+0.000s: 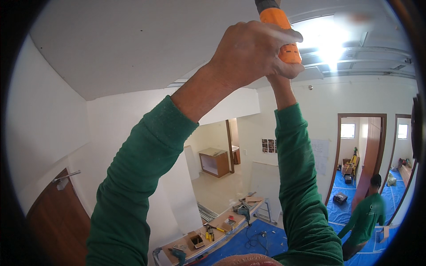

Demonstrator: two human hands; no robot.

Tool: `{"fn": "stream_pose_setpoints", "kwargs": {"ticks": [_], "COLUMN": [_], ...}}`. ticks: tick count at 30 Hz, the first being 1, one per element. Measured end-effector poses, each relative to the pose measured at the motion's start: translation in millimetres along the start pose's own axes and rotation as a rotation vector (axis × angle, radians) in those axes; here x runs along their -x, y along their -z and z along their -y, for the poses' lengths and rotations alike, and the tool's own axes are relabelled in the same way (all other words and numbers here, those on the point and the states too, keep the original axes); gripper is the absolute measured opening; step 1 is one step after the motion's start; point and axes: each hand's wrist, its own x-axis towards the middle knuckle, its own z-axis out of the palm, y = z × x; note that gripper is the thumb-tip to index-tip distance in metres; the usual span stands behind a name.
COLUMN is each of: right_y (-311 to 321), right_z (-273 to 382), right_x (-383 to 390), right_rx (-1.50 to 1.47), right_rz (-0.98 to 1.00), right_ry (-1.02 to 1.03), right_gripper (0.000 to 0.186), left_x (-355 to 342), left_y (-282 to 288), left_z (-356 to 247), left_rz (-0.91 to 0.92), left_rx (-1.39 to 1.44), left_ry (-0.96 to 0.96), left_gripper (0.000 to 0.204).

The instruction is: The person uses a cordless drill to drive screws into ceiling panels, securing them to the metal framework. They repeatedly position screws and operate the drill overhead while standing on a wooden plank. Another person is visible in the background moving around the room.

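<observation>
Both of my arms, in green sleeves, reach overhead. My left hand (244, 53) has its fingers wrapped round an orange tool with a black upper end (272, 17), held upright against the ceiling's backdrop; its tip is cut off at the top edge. My right hand (279, 80) is raised behind my left one at the lower part of the tool, mostly hidden, so its grip cannot be made out. The grey ceiling board (120, 44) fills the upper left, and exposed metal framing (364, 49) shows beside a bright light at the upper right.
A long bench (253, 199) holding several tools stands below, by a step ladder (266, 210) and blue sheeting (235, 248) with cables. A person (366, 213) in green stands lower right near two doorways. A brown door (57, 208) is at left, a wooden cabinet (213, 164) farther back.
</observation>
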Motion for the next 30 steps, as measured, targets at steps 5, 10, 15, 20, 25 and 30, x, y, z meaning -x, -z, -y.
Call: {"fn": "stream_pose_setpoints", "kwargs": {"ticks": [5,10,15,20,25,30], "right_y": [-0.5,2.0,5.0,8.9,21.5,68.4], "right_z": [-0.8,-2.6,-3.4,-3.1,-0.1,39.5], "right_x": [-0.8,-0.7,1.7,1.9,14.3,83.0], "right_rx": [-0.003,0.002,0.006,0.005,-0.059,-0.141], "right_rz": [0.005,0.007,0.012,0.022,0.039,0.093], "right_ry": [0.001,-0.006,-0.008,-0.007,-0.001,-0.117], "right_gripper": [0.033,0.033,0.032,0.032,0.031,0.031], "left_x": [0.8,2.0,6.3,6.9,11.7,90.6], "left_y": [-0.4,1.0,3.7,4.4,14.0,62.4], "left_z": [1.0,-1.3,0.6,1.6,-10.7,-89.3], "left_rz": [-0.010,0.003,0.004,0.042,0.067,0.220], "left_rx": [0.003,0.010,-0.003,-0.018,0.147,0.619], "left_ry": [-0.017,0.025,0.010,0.024,0.109,0.533], "left_gripper": [0.051,0.051,0.050,0.048,0.057,0.031]}}
